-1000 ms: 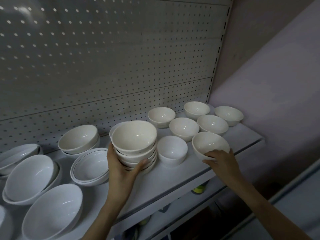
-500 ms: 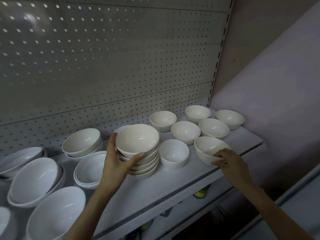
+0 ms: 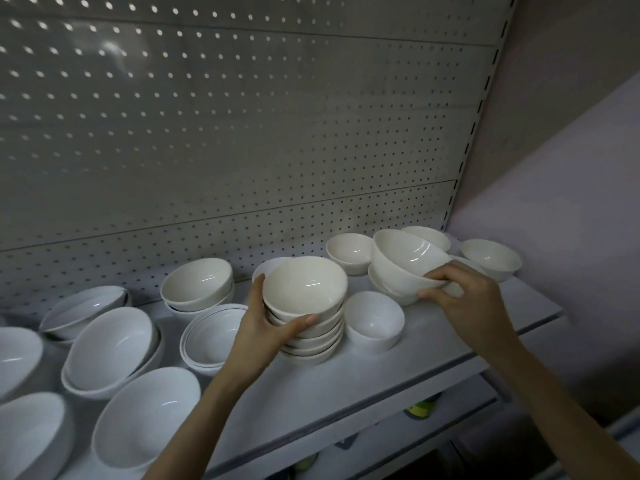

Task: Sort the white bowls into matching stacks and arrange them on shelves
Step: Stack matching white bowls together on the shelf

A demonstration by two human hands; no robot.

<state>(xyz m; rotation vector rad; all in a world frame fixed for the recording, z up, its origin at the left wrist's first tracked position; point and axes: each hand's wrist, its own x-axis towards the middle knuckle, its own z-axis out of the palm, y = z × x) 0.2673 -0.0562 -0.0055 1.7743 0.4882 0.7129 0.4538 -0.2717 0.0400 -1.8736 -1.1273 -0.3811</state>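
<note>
– The cream bowl point(image 3: 405, 261) from the shelf's front edge had come up since a second before. The right hand point(image 3: 464, 299) gripped it by the rim and lifted it tilted off the shelf point(image 3: 381, 382).
– And the other hand?
– The left hand point(image 3: 263, 327) had stayed wrapped round the cream stack point(image 3: 311, 337), thumb in front and fingers behind. The stack stood mid-shelf, just beside a small white bowl point(image 3: 375, 320).
– So the lifted one was bound for that stack?
– I judged so: same colour, same shape. It hung over a lower bowl point(image 3: 381, 287) in the right-hand group. Whether the two touched, I couldn't tell from where I stood.
– Much left?
– The loose bowls at the back right point(image 3: 490, 254) were not yet stacked, so quite a bit, I reckoned.
</note>
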